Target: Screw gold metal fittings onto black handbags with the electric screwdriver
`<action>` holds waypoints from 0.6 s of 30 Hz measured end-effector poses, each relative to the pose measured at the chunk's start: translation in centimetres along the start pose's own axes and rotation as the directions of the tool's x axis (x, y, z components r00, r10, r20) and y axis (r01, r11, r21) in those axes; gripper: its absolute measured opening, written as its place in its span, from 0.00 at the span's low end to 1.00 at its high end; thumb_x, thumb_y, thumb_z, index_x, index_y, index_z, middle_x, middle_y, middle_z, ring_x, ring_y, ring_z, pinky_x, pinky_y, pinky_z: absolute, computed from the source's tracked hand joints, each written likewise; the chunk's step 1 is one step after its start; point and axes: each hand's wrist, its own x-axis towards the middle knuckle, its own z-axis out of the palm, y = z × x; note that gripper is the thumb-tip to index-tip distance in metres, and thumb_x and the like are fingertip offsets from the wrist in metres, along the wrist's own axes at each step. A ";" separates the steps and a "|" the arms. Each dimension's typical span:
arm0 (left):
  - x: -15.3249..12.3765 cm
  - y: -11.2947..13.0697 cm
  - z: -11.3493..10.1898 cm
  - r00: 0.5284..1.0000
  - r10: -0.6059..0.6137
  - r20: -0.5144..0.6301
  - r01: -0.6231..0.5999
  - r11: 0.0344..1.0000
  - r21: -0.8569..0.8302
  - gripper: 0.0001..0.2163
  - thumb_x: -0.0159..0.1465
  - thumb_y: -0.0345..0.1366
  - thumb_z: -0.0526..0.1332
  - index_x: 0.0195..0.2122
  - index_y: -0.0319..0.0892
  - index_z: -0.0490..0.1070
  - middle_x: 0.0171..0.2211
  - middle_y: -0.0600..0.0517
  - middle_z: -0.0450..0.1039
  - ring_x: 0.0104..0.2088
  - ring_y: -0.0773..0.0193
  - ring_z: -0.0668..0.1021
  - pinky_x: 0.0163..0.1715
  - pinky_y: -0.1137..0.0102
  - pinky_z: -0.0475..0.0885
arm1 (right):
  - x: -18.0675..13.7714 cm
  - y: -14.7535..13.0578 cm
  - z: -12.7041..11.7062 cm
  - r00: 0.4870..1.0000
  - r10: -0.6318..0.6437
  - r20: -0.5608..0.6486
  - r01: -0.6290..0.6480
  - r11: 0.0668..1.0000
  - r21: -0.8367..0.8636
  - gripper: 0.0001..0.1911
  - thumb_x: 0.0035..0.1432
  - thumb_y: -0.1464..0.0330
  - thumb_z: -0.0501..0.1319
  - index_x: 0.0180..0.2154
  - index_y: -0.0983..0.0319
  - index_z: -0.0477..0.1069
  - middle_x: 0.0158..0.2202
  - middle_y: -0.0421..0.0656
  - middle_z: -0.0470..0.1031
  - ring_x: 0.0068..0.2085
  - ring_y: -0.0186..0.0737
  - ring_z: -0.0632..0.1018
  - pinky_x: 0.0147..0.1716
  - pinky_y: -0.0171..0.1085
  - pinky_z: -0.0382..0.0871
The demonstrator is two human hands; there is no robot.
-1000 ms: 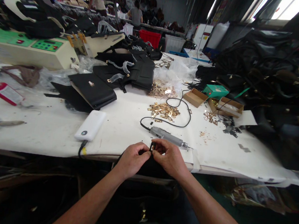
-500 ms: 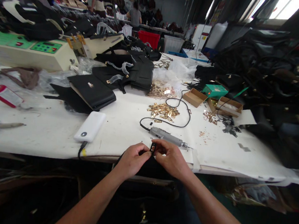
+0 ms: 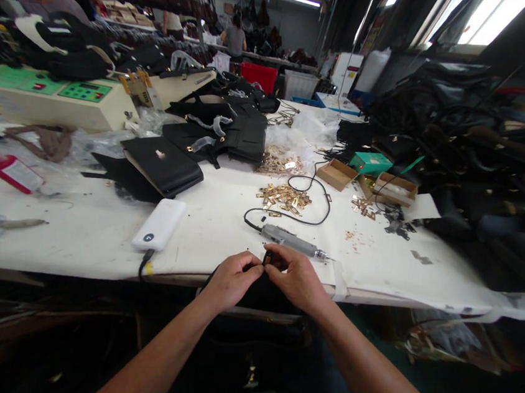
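My left hand [image 3: 233, 279] and my right hand [image 3: 297, 279] meet at the table's front edge. Between their pinched fingertips stands a small black piece with a slot [image 3: 267, 257], probably the end of a leather part; fingers hide most of it. Below, a black leather bag [image 3: 269, 353] with a gold clasp [image 3: 252, 373] rests on my lap. Just beyond my right hand lies a grey electric screwdriver [image 3: 290, 240], its bit pointing right. A pile of gold metal plates [image 3: 283, 197] lies behind the screwdriver.
A white power bank [image 3: 160, 224] with a cable lies left. Black bags [image 3: 167, 164] cover the table behind it, near a cream machine [image 3: 61, 103]. Cardboard boxes [image 3: 337, 174], a green box [image 3: 370, 163] and small metal parts [image 3: 398, 220] are at right. People work in the background.
The view has tilted up slightly. My right thumb has moved left toward the left fingertips, and the slotted black piece has turned so that less of its opening shows.
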 end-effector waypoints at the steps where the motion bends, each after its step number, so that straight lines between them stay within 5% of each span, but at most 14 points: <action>1: 0.0 0.0 0.0 1.000 0.002 -0.002 -0.002 1.000 0.001 0.10 0.63 0.41 0.59 0.31 0.43 0.76 0.31 0.54 0.77 0.35 0.61 0.76 0.38 0.69 0.68 | -0.1 0.0 0.0 0.999 -0.034 -0.008 0.034 0.999 -0.028 0.24 0.55 0.74 0.60 0.54 0.61 0.76 0.41 0.43 0.82 0.39 0.40 0.80 0.44 0.39 0.73; 8: -0.3 0.1 0.3 1.000 0.018 -0.023 -0.017 0.999 0.034 0.11 0.63 0.42 0.59 0.30 0.43 0.76 0.29 0.54 0.76 0.34 0.61 0.75 0.37 0.69 0.67 | -0.8 -0.2 -0.5 0.995 -0.083 -0.049 0.080 0.995 -0.051 0.24 0.58 0.75 0.56 0.54 0.60 0.77 0.50 0.46 0.82 0.50 0.45 0.80 0.53 0.43 0.71; 13: -0.9 1.1 0.1 0.999 0.038 -0.034 -0.035 0.996 0.083 0.10 0.64 0.42 0.58 0.30 0.44 0.75 0.29 0.54 0.75 0.33 0.61 0.74 0.36 0.70 0.67 | -0.7 -0.8 -0.8 0.996 0.087 -0.030 -0.081 0.981 0.177 0.15 0.60 0.65 0.63 0.47 0.61 0.80 0.40 0.43 0.83 0.40 0.42 0.81 0.44 0.41 0.74; 18: -3.7 3.1 0.1 0.997 0.064 0.051 -0.072 0.982 0.174 0.10 0.67 0.41 0.57 0.33 0.46 0.74 0.30 0.55 0.75 0.34 0.61 0.75 0.37 0.70 0.65 | -2.0 -1.7 -1.8 0.970 0.209 0.121 -0.240 0.886 0.396 0.16 0.56 0.60 0.67 0.42 0.64 0.81 0.30 0.41 0.80 0.29 0.35 0.76 0.32 0.35 0.70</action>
